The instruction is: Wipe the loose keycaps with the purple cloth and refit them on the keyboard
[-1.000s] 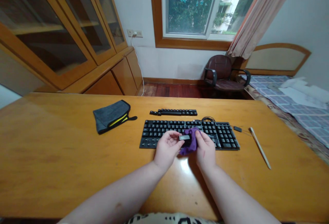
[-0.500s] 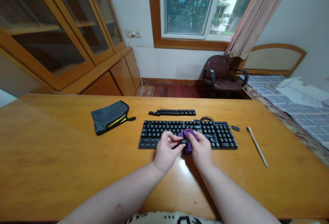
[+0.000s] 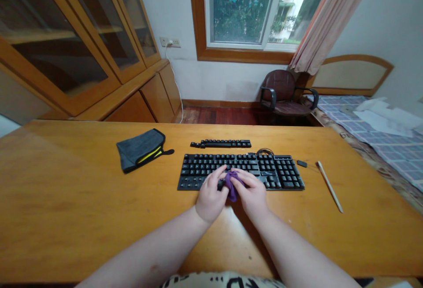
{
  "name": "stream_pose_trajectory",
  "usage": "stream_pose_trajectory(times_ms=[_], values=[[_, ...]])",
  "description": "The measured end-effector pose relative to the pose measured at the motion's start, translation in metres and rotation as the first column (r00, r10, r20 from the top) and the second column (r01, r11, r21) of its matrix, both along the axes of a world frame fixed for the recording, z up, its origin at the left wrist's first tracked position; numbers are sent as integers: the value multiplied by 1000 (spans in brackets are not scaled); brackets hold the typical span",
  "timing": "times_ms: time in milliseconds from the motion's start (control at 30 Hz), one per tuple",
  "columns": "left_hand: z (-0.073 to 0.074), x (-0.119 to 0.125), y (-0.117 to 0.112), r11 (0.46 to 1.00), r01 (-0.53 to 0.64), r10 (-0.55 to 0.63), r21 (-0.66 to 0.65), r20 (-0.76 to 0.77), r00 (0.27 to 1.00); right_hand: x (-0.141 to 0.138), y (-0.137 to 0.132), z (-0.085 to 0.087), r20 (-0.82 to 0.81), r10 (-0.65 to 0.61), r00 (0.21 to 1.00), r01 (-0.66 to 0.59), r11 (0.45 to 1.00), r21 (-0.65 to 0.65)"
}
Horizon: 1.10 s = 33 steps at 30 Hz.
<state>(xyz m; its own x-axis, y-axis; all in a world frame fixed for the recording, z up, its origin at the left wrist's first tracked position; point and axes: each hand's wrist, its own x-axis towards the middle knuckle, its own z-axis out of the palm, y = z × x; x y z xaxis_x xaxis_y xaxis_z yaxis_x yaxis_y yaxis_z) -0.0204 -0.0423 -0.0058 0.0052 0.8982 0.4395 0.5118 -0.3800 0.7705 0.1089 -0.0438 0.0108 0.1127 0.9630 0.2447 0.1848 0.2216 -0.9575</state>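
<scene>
Both my hands rest on the front rows of a black keyboard on the wooden desk. My right hand is closed on a small purple cloth. Beside it, my left hand has its fingers curled and pressed against the same cloth. The cloth bunches between the two hands. The long black keycap seen earlier is hidden under my fingers.
A loose strip of black keycaps lies behind the keyboard. A grey pouch with a yellow zip sits at the left. At the right lie a small black piece and a pale stick. Beyond the desk are a chair, a cabinet and a bed.
Both hands have dropped forward onto the keyboard and closed together. The black keycap, held up in my left hand before, has gone out of sight behind cloth and fingers.
</scene>
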Motion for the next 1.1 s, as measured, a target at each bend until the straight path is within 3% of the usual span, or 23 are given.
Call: stream_pose_trajectory(times_ms=[167, 333, 433, 633, 767, 867, 967, 1100], values=[[6, 2, 3, 1000, -6, 6, -10, 30, 1000, 3, 5, -5, -148, -115, 982, 81, 973, -218], [5, 4, 8, 1000, -5, 9, -29, 163, 987, 2, 11, -13, -481, -81, 873, -41, 970, -239], [4, 4, 10, 999, 4, 8, -48, 248, 969, 1, 13, -14, -577, -57, 815, -95, 968, -231], [5, 3, 9, 996, 56, -39, -73, 221, 974, 3, 12, -9, -465, -51, 884, -70, 969, -239], [3, 5, 10, 984, 88, -46, -152, 260, 964, 8, 14, -11, -349, -103, 932, 10, 966, -259], [10, -1, 13, 959, 150, -81, -242, 274, 958, 10, 16, -14, -355, -161, 921, 63, 960, -273], [29, -24, 17, 950, 153, -121, -273, 131, 984, 12, 18, -17, -383, -187, 905, 81, 958, -276], [52, -73, 23, 982, 25, -65, -186, -214, 975, 13, 17, -16, -368, -188, 911, 86, 958, -275]])
